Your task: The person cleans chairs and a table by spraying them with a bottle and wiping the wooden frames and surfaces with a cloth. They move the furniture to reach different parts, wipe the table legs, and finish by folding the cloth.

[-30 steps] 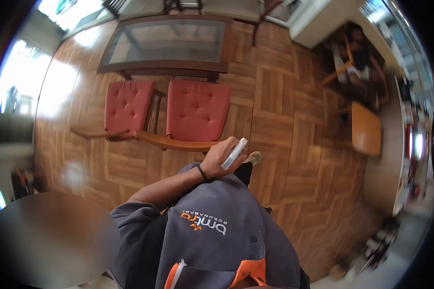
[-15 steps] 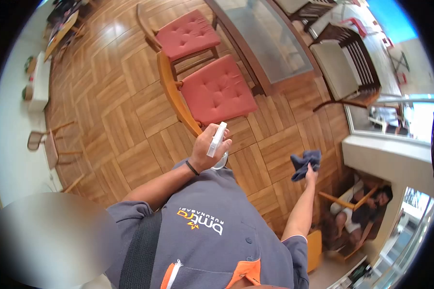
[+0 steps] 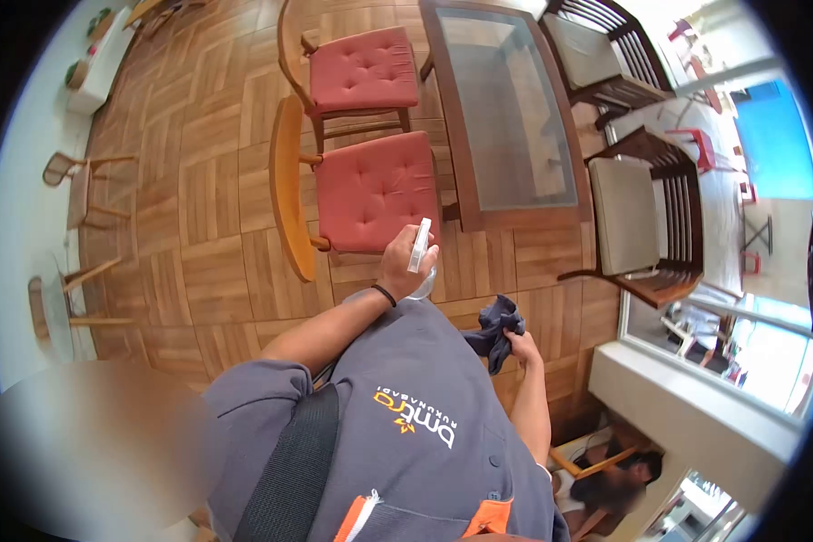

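Observation:
My left hand (image 3: 401,264), with a dark band on its wrist, is closed around a spray bottle (image 3: 420,246). The white trigger head points up past my fingers, and part of the clear body shows below. Close beyond it is a chair with a red tufted seat (image 3: 375,191) and a curved wooden back. On the other side, my right hand (image 3: 522,347) grips a bunched dark grey-blue cloth (image 3: 495,331) in front of my body, above the parquet floor (image 3: 465,280). The cloth hangs loosely from the fingers.
A second red-seated chair (image 3: 361,68) stands beside a glass-topped wooden table (image 3: 519,117). Dark slatted chairs with beige seats (image 3: 625,217) line its far side. A white ledge (image 3: 677,406) is at right, with a seated person (image 3: 605,492) beyond it. Small chairs (image 3: 79,190) stand by the left wall.
My right hand has drawn the cloth inward, closer to my body. My view has turned, so the table and chairs appear straighter. My left hand still holds the spray bottle.

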The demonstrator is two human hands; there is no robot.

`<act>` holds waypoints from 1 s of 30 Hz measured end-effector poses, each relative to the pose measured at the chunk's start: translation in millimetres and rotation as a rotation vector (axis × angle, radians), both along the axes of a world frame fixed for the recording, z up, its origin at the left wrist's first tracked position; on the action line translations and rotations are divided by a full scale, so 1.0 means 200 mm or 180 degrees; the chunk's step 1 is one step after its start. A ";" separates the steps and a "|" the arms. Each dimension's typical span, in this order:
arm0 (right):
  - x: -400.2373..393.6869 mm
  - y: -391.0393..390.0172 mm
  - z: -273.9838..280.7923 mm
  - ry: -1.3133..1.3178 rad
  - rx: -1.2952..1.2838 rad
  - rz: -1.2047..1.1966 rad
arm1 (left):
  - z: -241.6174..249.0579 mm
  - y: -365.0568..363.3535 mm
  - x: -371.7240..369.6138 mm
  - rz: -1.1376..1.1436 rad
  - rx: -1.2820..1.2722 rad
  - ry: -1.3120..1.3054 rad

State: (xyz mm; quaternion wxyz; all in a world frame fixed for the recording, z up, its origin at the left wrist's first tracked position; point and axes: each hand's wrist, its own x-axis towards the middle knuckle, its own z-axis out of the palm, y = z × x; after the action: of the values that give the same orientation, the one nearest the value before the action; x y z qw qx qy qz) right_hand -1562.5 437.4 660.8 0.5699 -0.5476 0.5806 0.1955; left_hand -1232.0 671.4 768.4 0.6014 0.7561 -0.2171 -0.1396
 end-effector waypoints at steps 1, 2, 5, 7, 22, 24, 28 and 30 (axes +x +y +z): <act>0.03 -0.09 -0.02 0.0011 0.0006 0.0028 | 0.00 -0.03 0.00 0.0131 -0.0031 -0.0038; 0.09 -0.18 -0.06 0.0017 0.0014 0.0080 | -0.02 -0.06 0.00 0.0286 -0.0056 -0.0083; 0.33 -0.43 -0.15 -0.0148 -0.0088 0.0556 | -0.07 -0.08 -0.02 0.0865 0.0055 0.0157; 0.57 -0.57 -0.18 -0.0544 -0.0285 0.1175 | -0.12 -0.07 -0.03 0.1526 0.0263 0.0006; 1.72 -1.47 -0.30 -0.0354 -0.0002 0.3153 | -0.55 -0.27 -0.22 0.4969 0.1076 0.0052; 1.77 -1.58 -0.36 -0.0193 -0.0384 0.3445 | -0.54 -0.28 -0.22 0.5119 0.1214 0.0082; 1.70 -1.62 -0.41 -0.0287 -0.1239 0.3917 | -0.51 -0.26 -0.22 0.5142 0.0948 -0.0223; 1.57 -1.61 -0.41 -0.0464 -0.1024 0.3715 | -0.49 -0.26 -0.22 0.5136 0.0688 -0.0184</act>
State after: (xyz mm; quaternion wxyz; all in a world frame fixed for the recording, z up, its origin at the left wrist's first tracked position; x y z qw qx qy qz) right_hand -1249.0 115.3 579.1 0.3171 -0.8666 0.1663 0.3475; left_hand -1275.1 618.9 669.7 0.4347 0.7370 0.3937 0.3361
